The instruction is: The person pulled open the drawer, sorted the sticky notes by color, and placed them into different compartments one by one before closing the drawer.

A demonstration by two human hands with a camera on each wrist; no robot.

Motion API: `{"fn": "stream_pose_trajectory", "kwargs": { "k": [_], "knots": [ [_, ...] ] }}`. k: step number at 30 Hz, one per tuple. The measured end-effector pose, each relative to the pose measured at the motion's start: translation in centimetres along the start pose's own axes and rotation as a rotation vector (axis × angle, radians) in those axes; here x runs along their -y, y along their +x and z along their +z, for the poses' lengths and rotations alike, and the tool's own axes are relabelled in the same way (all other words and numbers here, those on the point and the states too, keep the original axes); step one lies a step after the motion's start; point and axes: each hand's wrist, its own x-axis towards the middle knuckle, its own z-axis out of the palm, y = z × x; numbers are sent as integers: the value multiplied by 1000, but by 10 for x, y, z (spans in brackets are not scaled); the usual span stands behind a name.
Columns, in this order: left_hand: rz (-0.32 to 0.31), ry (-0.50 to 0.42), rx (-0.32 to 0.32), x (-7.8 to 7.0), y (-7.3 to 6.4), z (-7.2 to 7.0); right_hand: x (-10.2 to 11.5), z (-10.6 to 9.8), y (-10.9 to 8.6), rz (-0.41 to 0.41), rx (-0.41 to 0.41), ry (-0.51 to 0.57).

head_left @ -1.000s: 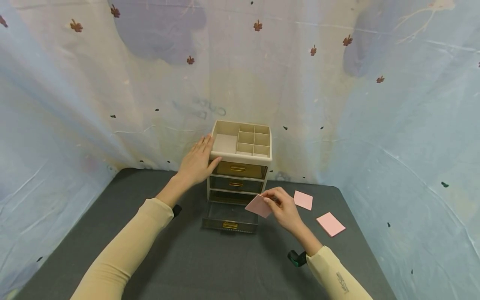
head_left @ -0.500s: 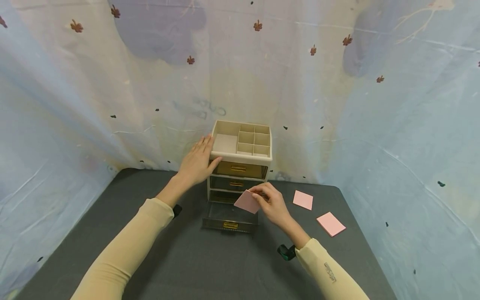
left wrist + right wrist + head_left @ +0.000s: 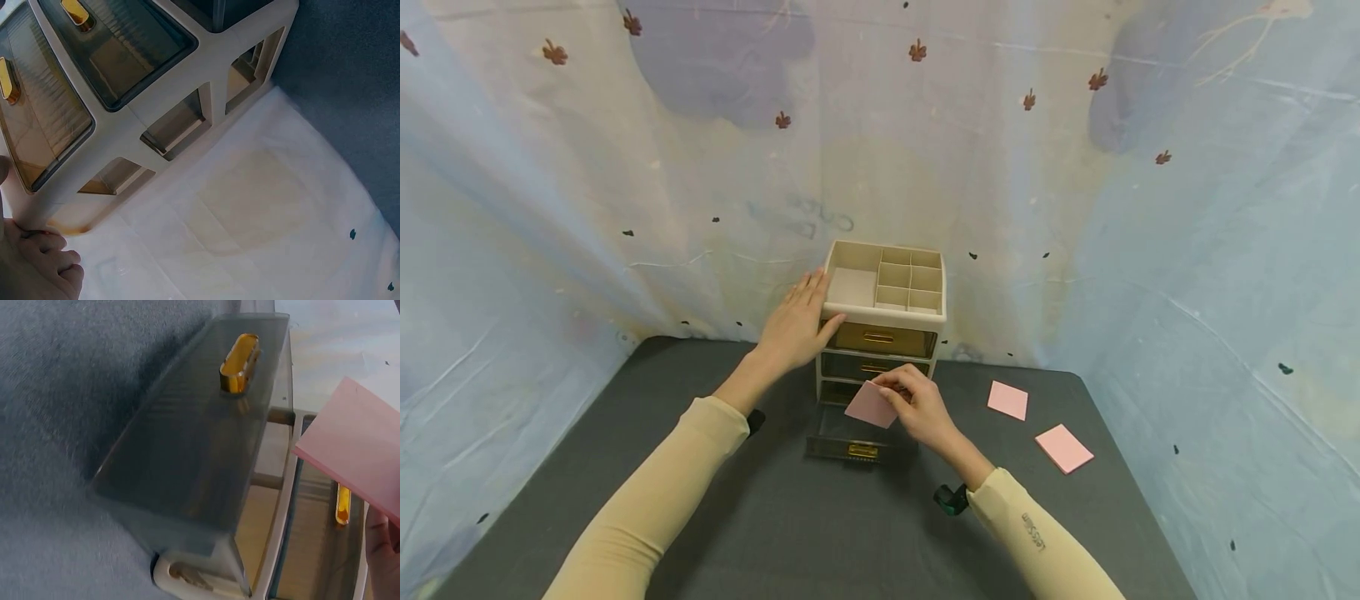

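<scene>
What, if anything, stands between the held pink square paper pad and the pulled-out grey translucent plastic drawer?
Nothing visible: the right grip holds the pad above the drawer, whose top is open.

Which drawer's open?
The bottom drawer of the cream desktop organizer. It's pulled out from the frame, while the top drawer and middle drawer above it are closed.
</scene>
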Motion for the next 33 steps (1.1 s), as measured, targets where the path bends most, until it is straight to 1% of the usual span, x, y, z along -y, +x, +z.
{"fn": "stream_pose_trajectory", "kwargs": {
  "k": [4,11,14,20,25,33],
  "knots": [
    [3,-1,-1,-1,-1,0,1,10,3,30,38,10],
    [-2,-5,4,-1,-1,0,1,27,7,43,86,16],
    [-1,-9,1,0,-1,0,1,34,8,60,111,18],
    [3,-2,-7,0,0,0,-1,47,9,65,152,33],
    [3,-6,-8,-1,-1,0,-2,53,9,71,182,20],
    [2,-2,-9,0,-1,0,-3,56,13,143,250,-12]
  ]
}}
